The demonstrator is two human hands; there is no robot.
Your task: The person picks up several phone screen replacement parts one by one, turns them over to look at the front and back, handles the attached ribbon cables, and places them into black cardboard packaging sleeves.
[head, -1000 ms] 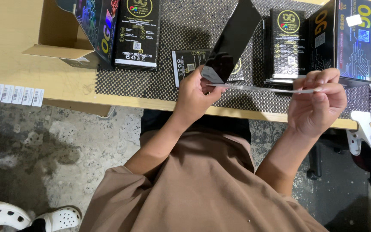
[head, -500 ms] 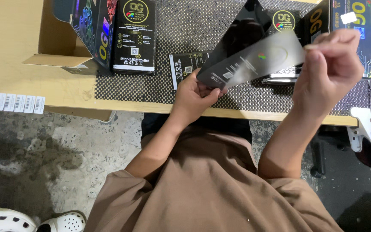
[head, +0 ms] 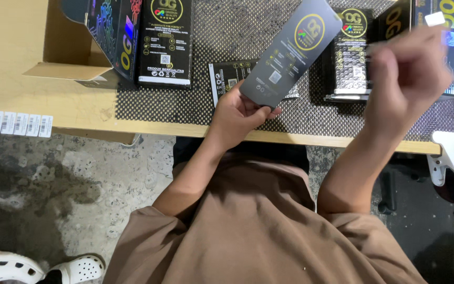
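**Dark card held over a patterned mat at a wooden bench**

Your left hand (head: pixel 240 113) sits near the middle of the frame and pinches the lower end of a long dark printed card (head: pixel 291 50), thumb on its face and fingers behind. The card slants up toward the top centre, above the bench and clear of it.

Your right hand (head: pixel 403 79) is raised at the upper right, apart from the card. It is blurred, with the fingers curled loosely; you cannot tell whether it grips anything.

The work surface is a pale wooden tabletop (head: pixel 11 47) running across the top of the frame, its front edge toward you. A black-and-white checked mat (head: pixel 227 31) covers its middle and right part. On the mat lie black retail boxes (head: pixel 165 42) with gold printing, and an open cardboard carton (head: pixel 74 44) stands at the upper left. A strip of small white labels (head: pixel 19 124) hangs on the bench edge at left. A white clip (head: pixel 450 155) sits at the right edge.

Below the bench is stained grey concrete floor (head: pixel 80 184), with white clogs (head: pixel 6 265) at the lower left.
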